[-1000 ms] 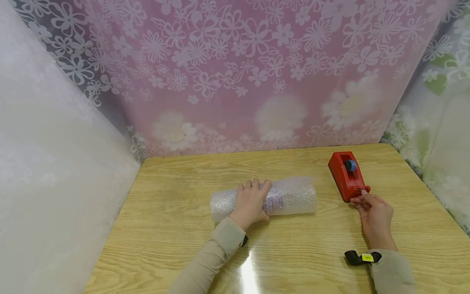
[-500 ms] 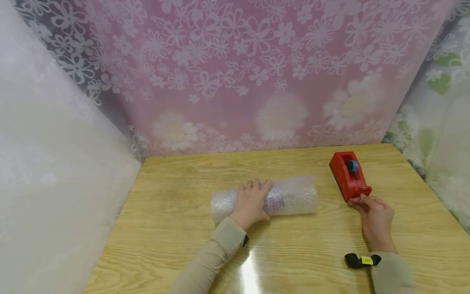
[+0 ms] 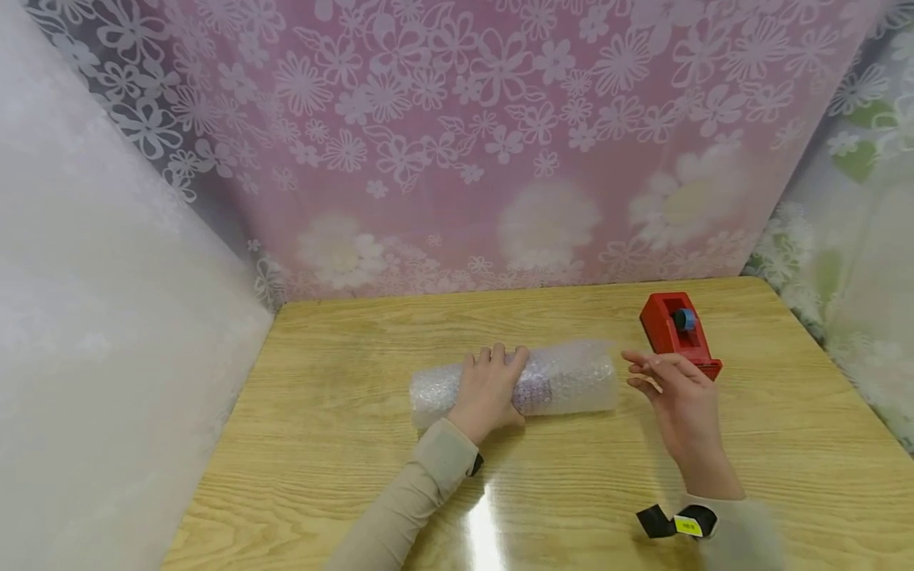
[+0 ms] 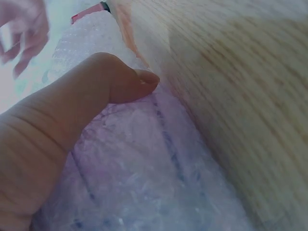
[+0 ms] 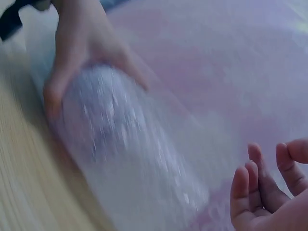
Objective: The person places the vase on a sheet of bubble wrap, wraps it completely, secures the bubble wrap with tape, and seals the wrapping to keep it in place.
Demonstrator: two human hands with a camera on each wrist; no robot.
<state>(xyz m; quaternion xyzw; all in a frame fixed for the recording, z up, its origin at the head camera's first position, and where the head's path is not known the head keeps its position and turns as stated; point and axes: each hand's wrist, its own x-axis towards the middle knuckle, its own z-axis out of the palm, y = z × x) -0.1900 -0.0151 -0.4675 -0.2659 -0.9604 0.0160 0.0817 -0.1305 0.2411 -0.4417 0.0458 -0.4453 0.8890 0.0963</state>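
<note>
My left hand (image 3: 488, 396) grips the middle of a bubble-wrapped roll (image 3: 580, 381) lying on the table; in the left wrist view its thumb (image 4: 127, 82) presses the purple-marked wrap. Right of the roll's end, my right hand (image 3: 689, 408) is raised, apart from the roll. In the right wrist view the thumb and forefinger meet in a pinch, the other fingers (image 5: 240, 190) loosely bent. A piece of tape from the dispenser seems to be between them, too clear and small to make out. Behind that hand stands a red tape dispenser (image 3: 662, 337) with a small blue-cored roll (image 3: 685, 319).
The wood-grain table (image 3: 336, 452) carries the roll and the dispenser. A pink flowered curtain (image 3: 443, 198) hangs along its far edge, with pale sheets (image 3: 121, 341) at the left and a leaf-patterned one (image 3: 850, 317) at the right.
My right hand has left the dispenser's cutter edge and moved left towards the roll's right end, fingertips still pinched. The left hand and the roll have stayed in place.
</note>
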